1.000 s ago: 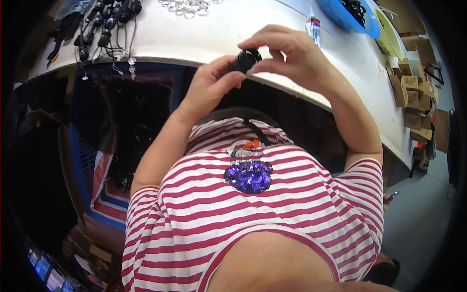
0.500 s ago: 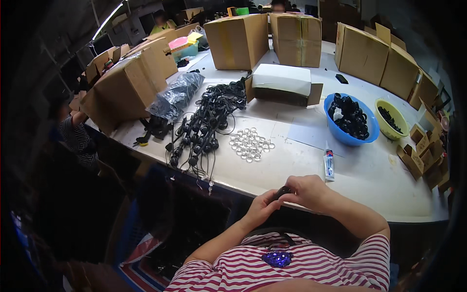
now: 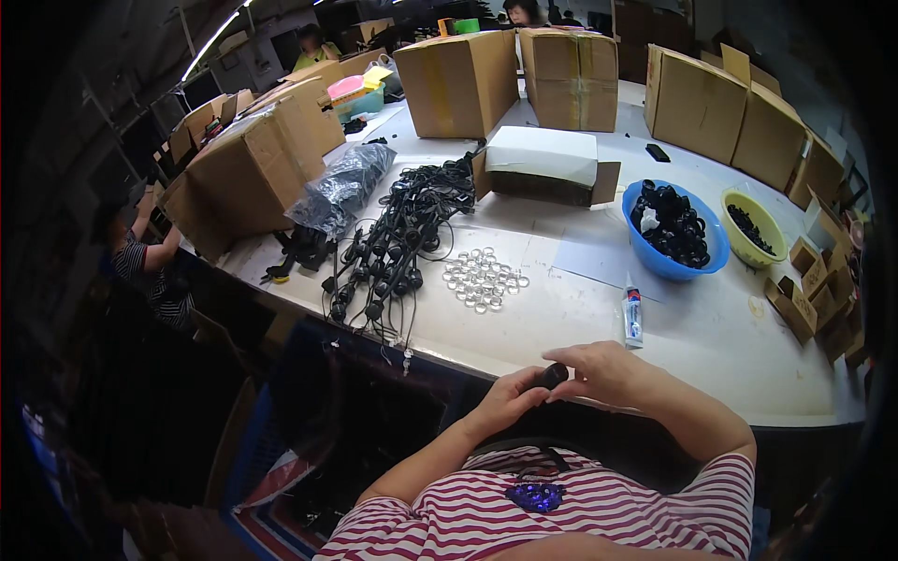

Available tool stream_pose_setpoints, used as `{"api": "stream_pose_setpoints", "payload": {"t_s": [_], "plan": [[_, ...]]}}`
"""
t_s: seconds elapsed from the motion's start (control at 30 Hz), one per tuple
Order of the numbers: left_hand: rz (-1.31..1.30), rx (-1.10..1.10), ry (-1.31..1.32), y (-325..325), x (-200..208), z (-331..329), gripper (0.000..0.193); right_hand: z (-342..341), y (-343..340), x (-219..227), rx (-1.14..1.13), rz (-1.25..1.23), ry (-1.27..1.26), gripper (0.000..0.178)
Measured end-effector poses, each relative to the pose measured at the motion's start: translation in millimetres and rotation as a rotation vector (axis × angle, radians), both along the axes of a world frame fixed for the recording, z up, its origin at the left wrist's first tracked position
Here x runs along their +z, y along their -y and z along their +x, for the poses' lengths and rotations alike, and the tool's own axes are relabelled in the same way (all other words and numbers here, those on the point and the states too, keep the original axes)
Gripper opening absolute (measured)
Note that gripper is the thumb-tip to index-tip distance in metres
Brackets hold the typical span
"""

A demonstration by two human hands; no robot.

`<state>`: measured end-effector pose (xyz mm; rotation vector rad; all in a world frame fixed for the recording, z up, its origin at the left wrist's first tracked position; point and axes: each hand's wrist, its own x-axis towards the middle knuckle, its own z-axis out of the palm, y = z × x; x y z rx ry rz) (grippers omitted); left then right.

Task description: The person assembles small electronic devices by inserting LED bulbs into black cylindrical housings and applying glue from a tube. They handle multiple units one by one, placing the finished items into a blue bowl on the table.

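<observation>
A small black cylindrical part (image 3: 552,376) is held just over the table's near edge. My left hand (image 3: 510,398) is closed round its left end, thumb against the side. Over its right end, my right hand (image 3: 606,372) has fingers and thumb spread apart; whether the thumb tip touches the part is hard to tell. Ahead on the white table lie several clear round lenses (image 3: 484,280). To their left is a tangled heap of black cables with round black heads (image 3: 388,252). A white-and-blue glue tube (image 3: 633,318) lies ahead of my right hand.
A blue bowl (image 3: 645,251) of black rings and a yellow bowl (image 3: 769,222) of small black pieces stand at right, beside small cardboard boxes (image 3: 790,313). Big cartons (image 3: 449,89) line the back. A white-topped box (image 3: 543,154) sits mid-table. Co-workers (image 3: 154,266) are beyond.
My right hand's fingers have opened away from the black part, exposing its right end. The left hand keeps its hold. At far left, a co-worker's arms have moved.
</observation>
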<state>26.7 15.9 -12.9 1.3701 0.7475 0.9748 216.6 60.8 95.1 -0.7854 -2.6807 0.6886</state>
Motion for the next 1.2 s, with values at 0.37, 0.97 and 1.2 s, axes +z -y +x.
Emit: {"api": "stream_pose_setpoints", "payload": {"t_s": [0.37, 0.97, 1.2], "plan": [[-0.012, 0.02, -0.083, 3.1, 1.3, -0.2, 0.025, 2.3, 4.6, -1.3, -0.073, 0.147, 0.123, 0.035], [0.026, 0.204, -0.265, 0.0, 14.8, 7.6, 0.017, 7.9, 11.9, 3.5, -0.119, -0.041, -0.098, 0.035], [0.264, 0.405, -0.35, 10.9, 9.8, 10.1, 0.017, -9.3, 15.0, -11.5, -0.306, -0.248, -0.141, 0.023]]}}
